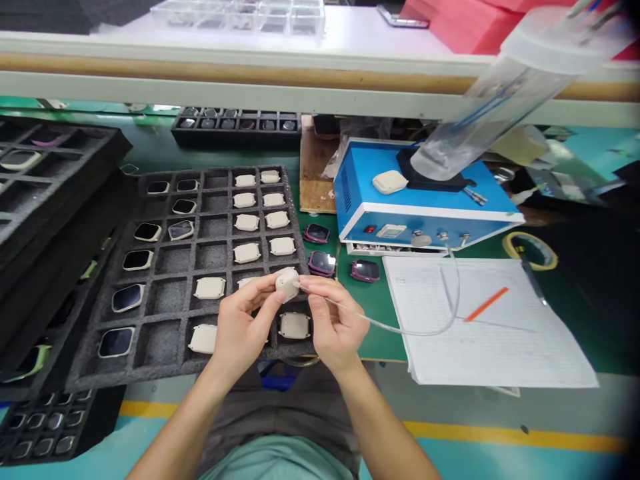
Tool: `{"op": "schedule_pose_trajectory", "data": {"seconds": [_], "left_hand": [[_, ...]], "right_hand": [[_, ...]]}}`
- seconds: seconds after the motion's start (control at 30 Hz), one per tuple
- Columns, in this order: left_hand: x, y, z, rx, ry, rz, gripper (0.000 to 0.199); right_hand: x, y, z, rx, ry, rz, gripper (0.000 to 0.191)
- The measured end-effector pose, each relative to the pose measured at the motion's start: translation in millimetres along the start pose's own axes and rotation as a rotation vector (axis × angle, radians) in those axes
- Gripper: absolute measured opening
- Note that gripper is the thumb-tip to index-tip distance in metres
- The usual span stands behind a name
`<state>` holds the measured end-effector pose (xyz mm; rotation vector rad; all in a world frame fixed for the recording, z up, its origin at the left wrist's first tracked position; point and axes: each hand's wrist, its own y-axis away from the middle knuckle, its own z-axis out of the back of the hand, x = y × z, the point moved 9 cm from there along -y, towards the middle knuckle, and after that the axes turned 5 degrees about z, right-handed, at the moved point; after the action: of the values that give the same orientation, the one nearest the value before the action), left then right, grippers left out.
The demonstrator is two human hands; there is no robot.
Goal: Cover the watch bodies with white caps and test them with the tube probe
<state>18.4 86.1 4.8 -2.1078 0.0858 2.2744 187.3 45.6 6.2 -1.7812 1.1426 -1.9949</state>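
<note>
Above the near right part of the black foam tray (169, 295), my left hand (246, 325) pinches a cream watch case (287, 285) by its edge. My right hand (336, 325) has its fingers closed on the end of a clear tube (400, 331), held against the right side of the case. The tube curves back to the front of a blue machine (400, 215). Cream cases, such as one watch case (210, 288), fill several pockets of the tray; dark-faced watches (127, 298) lie in its left columns. What the tube tip meets is too small to tell.
Right of the tray lie purple watches (321, 263). Paper sheets (480, 360) with an orange strip (487, 305) and a tape roll (547, 252) are further right. A clear cylinder (500, 100) leans on the machine. Stacked foam trays (60, 200) stand left; a shelf edge (250, 73) crosses above.
</note>
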Motion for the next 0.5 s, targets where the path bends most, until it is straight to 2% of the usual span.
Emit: {"op": "schedule_pose_trajectory", "data": {"seconds": [0.5], "left_hand": [[-2.0, 0.7, -1.1, -0.003, -0.021, -0.004, 0.028]], "right_hand": [[-1.2, 0.1, 0.2, 0.0, -0.021, -0.008, 0.021]]}}
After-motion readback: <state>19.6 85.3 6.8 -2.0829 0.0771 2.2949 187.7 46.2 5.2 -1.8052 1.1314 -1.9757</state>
